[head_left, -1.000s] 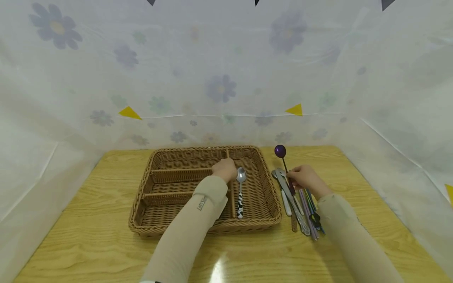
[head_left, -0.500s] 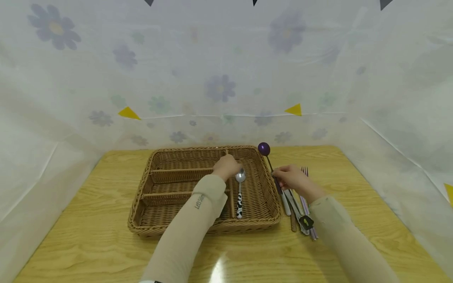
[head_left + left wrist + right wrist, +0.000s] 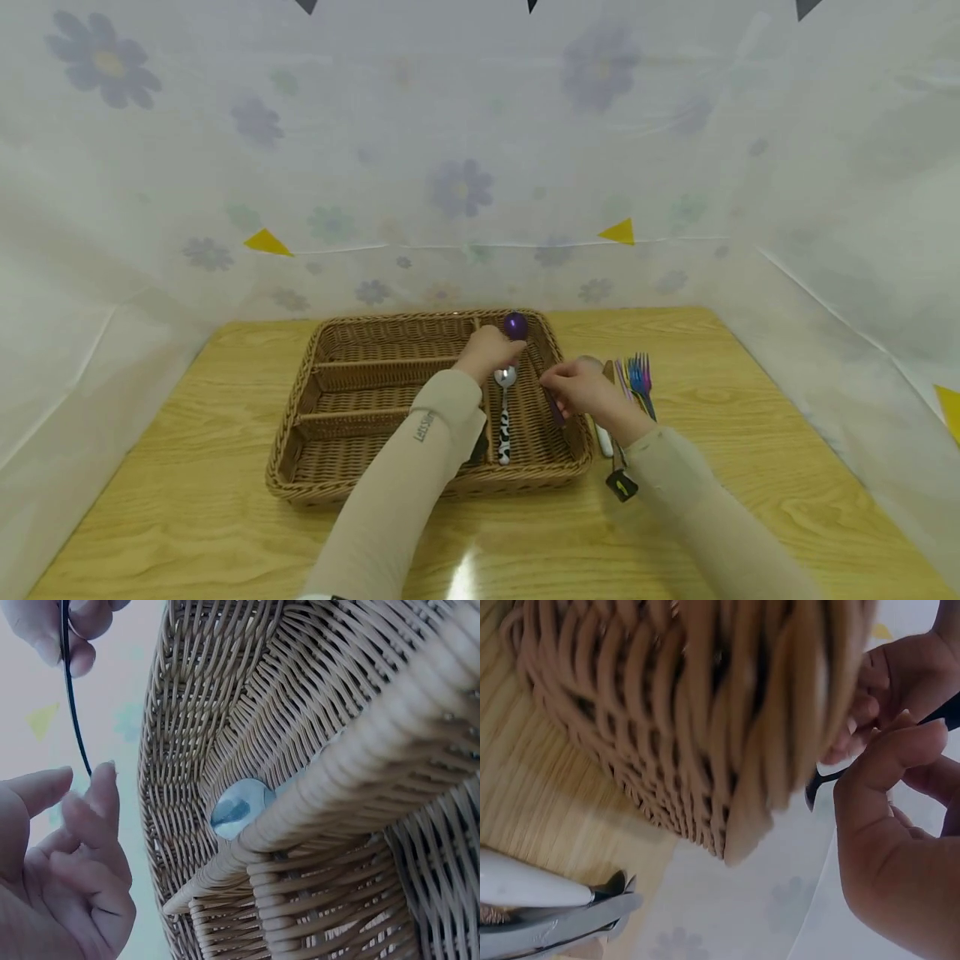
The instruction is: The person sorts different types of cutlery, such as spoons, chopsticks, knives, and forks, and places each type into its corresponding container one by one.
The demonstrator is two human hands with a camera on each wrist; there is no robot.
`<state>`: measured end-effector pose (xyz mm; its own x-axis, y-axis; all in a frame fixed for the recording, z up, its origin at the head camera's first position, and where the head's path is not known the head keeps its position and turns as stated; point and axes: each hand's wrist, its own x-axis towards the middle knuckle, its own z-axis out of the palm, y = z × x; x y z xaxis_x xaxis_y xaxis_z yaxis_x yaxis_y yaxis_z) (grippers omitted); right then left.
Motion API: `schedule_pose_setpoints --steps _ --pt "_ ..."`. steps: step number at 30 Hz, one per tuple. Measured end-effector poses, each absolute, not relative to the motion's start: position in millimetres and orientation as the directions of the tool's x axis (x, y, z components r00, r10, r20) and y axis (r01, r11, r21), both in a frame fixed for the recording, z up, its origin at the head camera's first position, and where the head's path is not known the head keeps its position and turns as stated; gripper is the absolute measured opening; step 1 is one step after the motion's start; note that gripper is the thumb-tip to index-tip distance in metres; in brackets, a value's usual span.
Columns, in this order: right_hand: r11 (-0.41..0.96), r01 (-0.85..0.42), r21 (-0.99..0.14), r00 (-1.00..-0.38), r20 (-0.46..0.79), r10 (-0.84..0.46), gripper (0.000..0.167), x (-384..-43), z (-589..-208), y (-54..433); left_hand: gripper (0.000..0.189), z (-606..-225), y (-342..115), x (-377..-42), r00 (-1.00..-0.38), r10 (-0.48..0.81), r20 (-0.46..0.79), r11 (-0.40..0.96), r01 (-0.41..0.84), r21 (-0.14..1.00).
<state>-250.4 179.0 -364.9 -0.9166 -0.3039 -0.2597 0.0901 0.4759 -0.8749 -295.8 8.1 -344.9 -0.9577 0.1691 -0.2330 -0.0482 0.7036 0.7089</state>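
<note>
On the table (image 3: 187,467), a basket (image 3: 517,478) holds a spoon (image 3: 504,417), left hand (image 3: 487,350) spread, right (image 3: 588,390) pinching.

Soft, diffuse light; white glare on the table (image 3: 480,533). Wrist views look hazy, the left bluish; the right blurs the basket (image 3: 810,697).

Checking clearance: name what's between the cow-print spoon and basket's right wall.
Head view: purple spoon, right-hand fingers pinching it, bare basket floor.
</note>
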Motion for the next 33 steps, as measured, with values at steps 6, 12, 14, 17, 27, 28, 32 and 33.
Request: schedule_pose_setpoints --steps 6,12,14,17,27,28,32,33 --pt "0.516 0.062 -0.855 -0.918 -0.252 -0.306 0.035 -246.4 -366.7 169.0 0.029 -349.9 10.3 -297.8 -0.959 0.118 -0.256 0.631 -0.127 0.766" --pt "0.541 0.027 -0.840 -0.925 -0.226 -0.304 0.032 -244.4 -367.6 165.4 0.028 -351.5 10.0 -299.2 -0.946 0.092 -0.310 0.518 -0.220 0.827" --pt "0.551 0.026 -0.834 -0.924 -0.231 -0.305 0.030 -244.0 -367.6 165.0 0.027 -352.4 10.1 -300.7 -0.940 0.096 -0.328 0.490 -0.242 0.837" --pt "0.568 0.049 -0.822 -0.924 -0.253 -0.286 0.032 -243.7 -367.6 166.3 0.025 -355.4 9.9 -304.3 -0.934 0.102 -0.343 0.470 -0.259 0.844" --pt "0.507 0.146 -0.850 -0.927 -0.296 -0.231 0.051 -244.8 -365.8 188.1 0.016 -363.9 13.9 -303.8 -0.929 0.151 -0.339 0.677 -0.152 0.720" --pt "0.500 0.145 -0.854 -0.929 -0.292 -0.230 0.051 -244.6 -364.9 189.5 0.015 -364.2 15.1 -303.1 -0.929 0.157 -0.336 0.690 -0.141 0.710" --pt "0.482 0.134 -0.866 -0.937 -0.269 -0.222 0.048 -244.1 -363.1 193.7 0.015 -361.3 19.8 -295.8 -0.923 0.174 -0.342 0.743 -0.104 0.661" --pt "0.478 0.127 -0.869 -0.939 -0.260 -0.223 0.047 -244.3 -363.4 194.8 0.014 -360.9 20.7 -294.0 -0.924 0.176 -0.340 0.759 -0.093 0.644"
